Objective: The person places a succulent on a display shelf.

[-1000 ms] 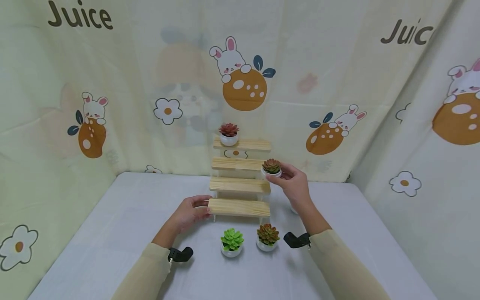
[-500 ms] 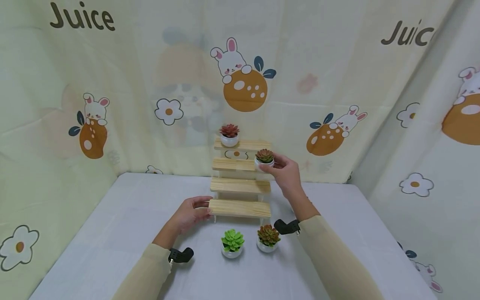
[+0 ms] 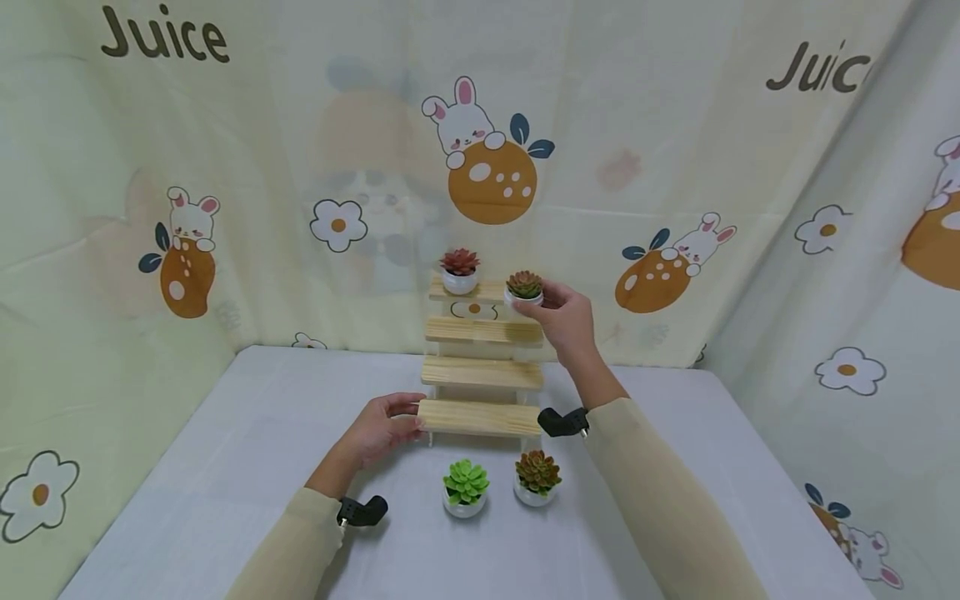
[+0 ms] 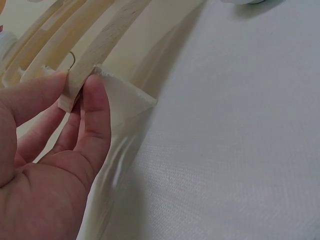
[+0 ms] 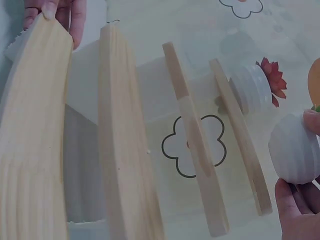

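A stepped display stand with several wooden shelves (image 3: 480, 417) stands at the back of the table. My left hand (image 3: 386, 429) pinches the left end of its lowest shelf between thumb and fingers, as the left wrist view shows up close. My right hand (image 3: 564, 317) holds a potted succulent (image 3: 523, 285) with reddish-green leaves by its white pot (image 5: 295, 149), at the right end of the top shelf. In the right wrist view this pot is apart from the shelf. A red succulent (image 3: 459, 262) in a white pot sits on the top shelf's left end.
In front of the stand, a bright green succulent (image 3: 466, 482) and a brownish-green one (image 3: 537, 472) stand in white pots on the white-covered table (image 3: 225, 483). A cream curtain (image 3: 360, 108) with printed rabbits hangs right behind the stand.
My right hand has carried the held succulent up and slightly left, from beside the second-highest shelf to the top shelf's right end. My left hand has stayed on the lowest shelf.
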### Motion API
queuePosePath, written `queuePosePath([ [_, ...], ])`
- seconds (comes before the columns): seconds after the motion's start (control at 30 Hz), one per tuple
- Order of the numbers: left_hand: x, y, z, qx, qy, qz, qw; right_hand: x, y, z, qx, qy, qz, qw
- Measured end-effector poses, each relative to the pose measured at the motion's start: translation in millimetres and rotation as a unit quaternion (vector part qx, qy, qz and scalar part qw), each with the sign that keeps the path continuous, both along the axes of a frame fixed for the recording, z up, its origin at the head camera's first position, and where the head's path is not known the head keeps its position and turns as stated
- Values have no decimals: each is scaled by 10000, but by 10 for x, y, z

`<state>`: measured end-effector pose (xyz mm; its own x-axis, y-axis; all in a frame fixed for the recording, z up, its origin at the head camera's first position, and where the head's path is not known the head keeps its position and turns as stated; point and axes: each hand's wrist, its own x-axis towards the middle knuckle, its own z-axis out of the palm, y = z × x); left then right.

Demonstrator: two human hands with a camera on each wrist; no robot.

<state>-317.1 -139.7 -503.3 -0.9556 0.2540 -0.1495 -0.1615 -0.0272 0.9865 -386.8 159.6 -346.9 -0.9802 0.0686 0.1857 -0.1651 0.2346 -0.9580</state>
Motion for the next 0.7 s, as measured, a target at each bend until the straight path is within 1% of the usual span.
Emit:
queuePosePath([
  [0.13, 1, -5, 1, -18, 15, -26, 10000, -50, -49, 74, -108, -73, 0, 9999],
  [0.3, -2, -12, -12, -35, 17, -13, 10000, -130, -96, 124, -89, -30, -83, 9999],
  [0.5, -7, -15, -25, -108, -54, 59, 9999, -232, -120, 129, -77, -53, -185, 9998],
  [0.7, -1, -12, -17, -104, -42, 52, 9999, -313, -148, 109, -2, -8, -323, 9995],
])
